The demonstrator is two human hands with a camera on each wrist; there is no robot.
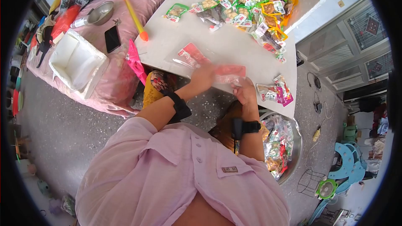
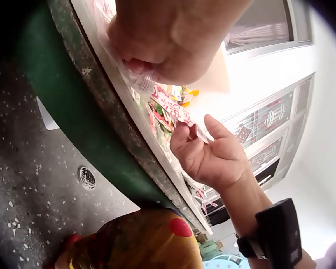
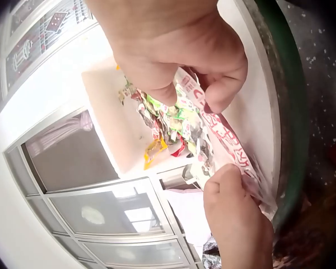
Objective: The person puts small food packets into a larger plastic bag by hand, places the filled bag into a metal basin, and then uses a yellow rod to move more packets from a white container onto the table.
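Note:
A clear plastic bag with a red and white printed band [image 1: 230, 72] is stretched between both hands over the table's near edge. My left hand [image 1: 202, 78] grips its left end with curled fingers, as the right wrist view also shows. At the other end my right hand [image 3: 185, 56] pinches the bag's edge between thumb and fingers. Another clear bag with a red label [image 1: 193, 55] lies flat on the table just beyond the left hand. Small filled snack packs [image 1: 270, 93] lie to the right of the right hand.
A white foam box [image 1: 307, 10] at the far side overflows with colourful snack packs [image 1: 247, 4]. Below the table's right corner stands a metal basin [image 1: 296, 150] of packs. On the pink-covered bed at left are a white foam box [image 1: 79, 65], phone [image 1: 112, 39] and metal pan [image 1: 101, 13].

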